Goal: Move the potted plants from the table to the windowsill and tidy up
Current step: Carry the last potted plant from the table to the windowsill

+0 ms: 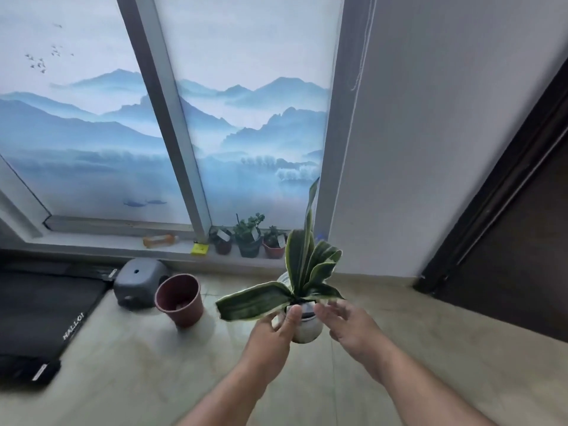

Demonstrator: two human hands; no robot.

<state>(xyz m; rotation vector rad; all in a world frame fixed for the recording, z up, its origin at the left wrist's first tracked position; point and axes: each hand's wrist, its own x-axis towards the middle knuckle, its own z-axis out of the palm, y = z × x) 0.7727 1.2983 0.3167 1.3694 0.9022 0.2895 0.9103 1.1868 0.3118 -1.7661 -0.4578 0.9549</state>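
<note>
A: In the head view we are in the carrying step, I think; our left hand [270,330] holds the white pot [307,329] of the striped plant [302,272], with the thumb on the front wall near the rim and the fingers [278,324] curled around the left side; the pot is in the air above the floor [123,364], not standing on anything.

B: And our right hand [350,325]? It seems not to hold.

A: We agree; its fingers [327,309] are relaxed and a little spread, just beside the right side of the pot; whether they touch the pot, we cannot tell, because the hand is blurred.

B: Where must the plant go?

A: To the windowsill [107,241], which is ahead of us and lower; three small potted plants [249,238] already stand there in a row at the right end, so part of the task looks done; to their left lie a yellow tag [199,249] and an orange bottle [159,241].

B: So the next move is to reach forward and set the pot down on the sill?

A: Yes, in our judgement; it calls for a free place, probably left of the row; the long leaves are wide, so we should lower the pot straight and keep the leaves away from the small plants and the window frame; the second hand can steady it.

B: And the tidying?

A: An empty brown pot [181,299] and a grey stool [140,281] stand on the floor under the sill; these may wait for later.
</note>
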